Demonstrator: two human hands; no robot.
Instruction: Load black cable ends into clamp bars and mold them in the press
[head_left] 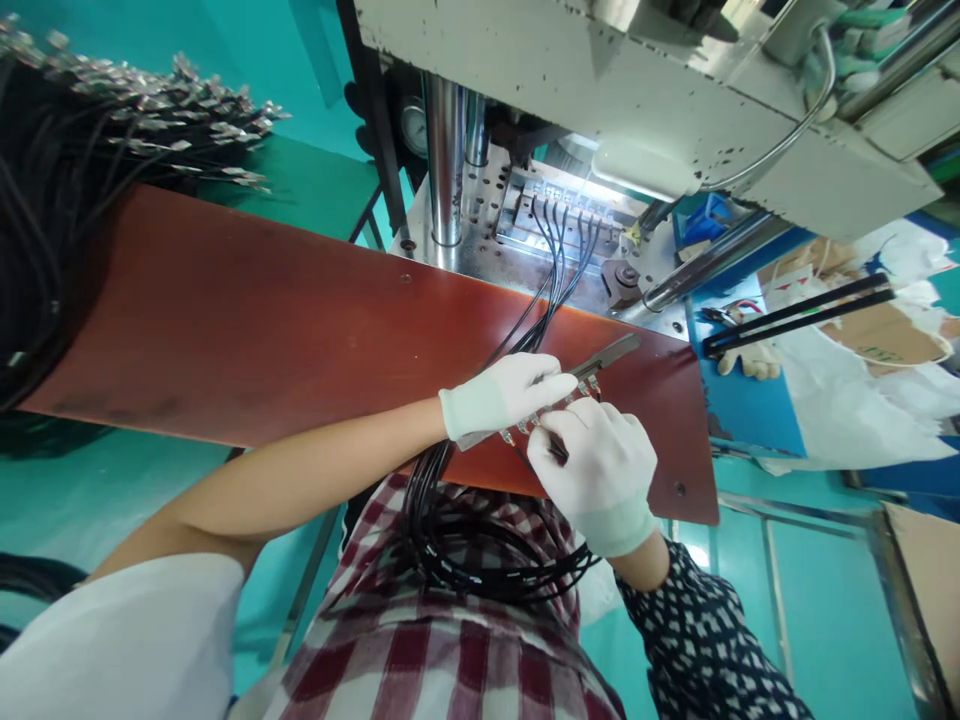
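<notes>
The metal terminal strip (pixel 551 400) lies on the red-brown desk (pixel 262 320), long axis running 2 to 8 o'clock, pinned under the left hand (pixel 499 395) while the right hand (pixel 596 470), at 5 o'clock, has fingers (pixel 559 430) pinched on a black wire (pixel 525 340).

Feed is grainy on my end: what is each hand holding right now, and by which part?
The left hand presses down on a flat metal bar near its middle. The right hand pinches black wires just behind their metal terminals, against the bar.

Metal strip (pixel 592 362) on board (pixel 262 320) (press (pixel 570 90) behind).
</notes>
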